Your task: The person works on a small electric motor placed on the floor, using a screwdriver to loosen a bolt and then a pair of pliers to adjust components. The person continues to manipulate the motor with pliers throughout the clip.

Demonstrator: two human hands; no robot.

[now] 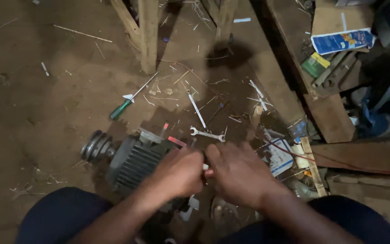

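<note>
Both hands on the rear end of one grey electric motor (129, 162), lying on the dirt floor between the knees.

Left to right: pulley (95, 145) on the motor's left end; one green-handled screwdriver (127, 103) up-left on the floor; left hand (177, 174) clenched over the motor's end, right hand (240, 174) closed just beside it, a small red-and-white piece (207, 170) showing between them, what each grips is hidden. One open-ended spanner (207, 134) just above the hands. White printed card (278, 156) right of the right hand. Far right on the planks (328, 113): green-yellow small box (314, 64), blue-white flat packet (341, 41).
</note>
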